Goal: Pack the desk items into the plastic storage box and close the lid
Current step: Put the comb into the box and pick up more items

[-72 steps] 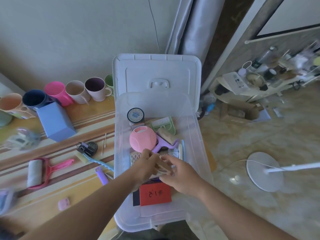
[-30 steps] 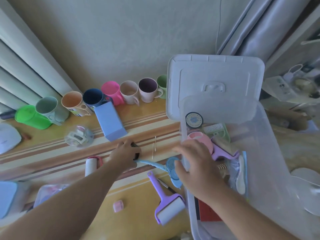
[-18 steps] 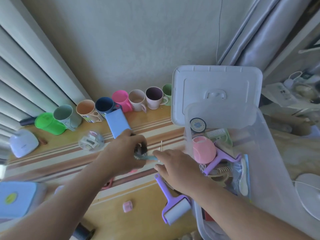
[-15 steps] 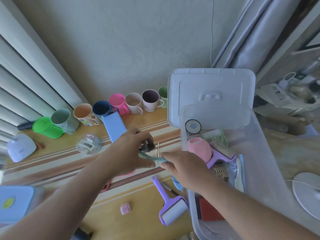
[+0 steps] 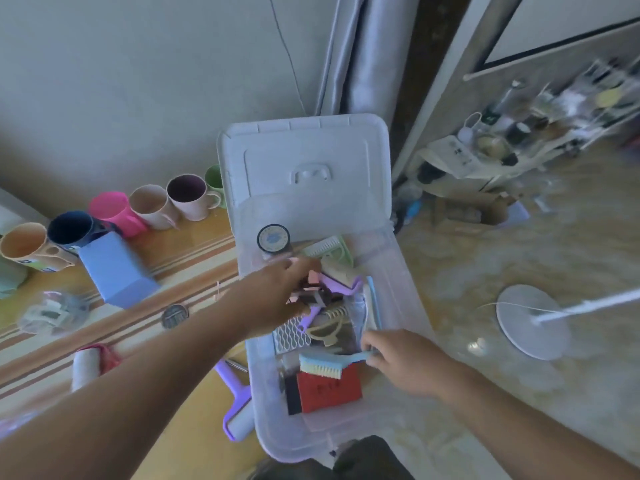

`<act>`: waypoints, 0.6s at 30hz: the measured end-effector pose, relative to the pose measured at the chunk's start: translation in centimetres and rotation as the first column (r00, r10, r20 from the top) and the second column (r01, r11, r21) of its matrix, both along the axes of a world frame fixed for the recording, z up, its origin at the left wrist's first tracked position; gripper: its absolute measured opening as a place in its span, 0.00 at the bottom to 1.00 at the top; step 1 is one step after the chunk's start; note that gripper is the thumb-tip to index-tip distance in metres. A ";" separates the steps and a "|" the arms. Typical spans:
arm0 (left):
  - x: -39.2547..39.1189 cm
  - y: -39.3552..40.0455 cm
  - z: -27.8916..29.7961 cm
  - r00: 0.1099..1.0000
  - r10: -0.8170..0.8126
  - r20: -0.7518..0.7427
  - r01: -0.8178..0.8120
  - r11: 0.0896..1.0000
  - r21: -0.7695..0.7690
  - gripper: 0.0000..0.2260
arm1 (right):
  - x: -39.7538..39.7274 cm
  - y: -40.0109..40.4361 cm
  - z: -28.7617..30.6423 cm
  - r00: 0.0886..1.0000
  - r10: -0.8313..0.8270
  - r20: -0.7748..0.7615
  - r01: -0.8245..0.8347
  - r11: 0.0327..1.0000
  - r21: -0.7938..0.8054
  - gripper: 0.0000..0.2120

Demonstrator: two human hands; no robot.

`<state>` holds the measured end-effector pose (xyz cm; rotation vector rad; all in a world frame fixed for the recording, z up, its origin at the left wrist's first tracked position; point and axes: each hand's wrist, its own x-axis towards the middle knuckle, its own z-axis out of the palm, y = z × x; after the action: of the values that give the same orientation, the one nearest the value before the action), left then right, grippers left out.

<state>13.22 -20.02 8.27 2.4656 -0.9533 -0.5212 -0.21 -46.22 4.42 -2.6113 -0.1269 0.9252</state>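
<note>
The clear plastic storage box [image 5: 412, 306] stands at the desk's right end, its white lid [image 5: 304, 157] leaning upright behind it. Inside lie a red booklet [image 5: 329, 386], a round tin [image 5: 273, 237], a green comb [image 5: 329, 249] and several other small items. My left hand [image 5: 277, 292] reaches over the middle of the box, fingers closed on a small black clip [image 5: 313, 299]; blur hides the grip. My right hand [image 5: 405, 358] pinches the handle of a light blue brush [image 5: 322, 365], held just above the red booklet.
On the desk lie a purple lint roller [image 5: 235, 407] against the box, a pink lint roller [image 5: 91, 362], a blue carton [image 5: 116, 268], a round metal disc [image 5: 175, 315], a clear tub [image 5: 52, 311] and a row of mugs [image 5: 152, 206]. A fan base [image 5: 533, 320] stands on the floor.
Both hands have moved right from the desk into the box. The right hand carried the blue brush in; the left brought the black clip. The view swung right.
</note>
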 end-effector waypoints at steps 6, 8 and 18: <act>-0.7 -2.8 -4.4 0.994 0.093 -0.055 -0.082 0.979 0.186 0.17 | 0.2 1.9 -5.0 0.959 0.174 -0.224 -0.180 0.984 -0.007 0.03; -1.3 -3.6 -6.1 0.984 0.155 -0.085 -0.132 0.963 0.233 0.15 | 0.3 2.0 -6.0 0.949 0.201 -0.242 -0.214 0.976 -0.029 0.03; -3.9 -4.9 -10.6 0.922 0.386 -0.026 -0.301 0.759 0.577 0.25 | 0.1 0.5 -5.6 0.993 0.044 -0.108 -0.035 0.996 0.083 0.17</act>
<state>9.36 -24.91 -2.37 2.9751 -0.2736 -0.9444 -0.07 -45.74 -1.20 -2.4858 -0.1846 1.0526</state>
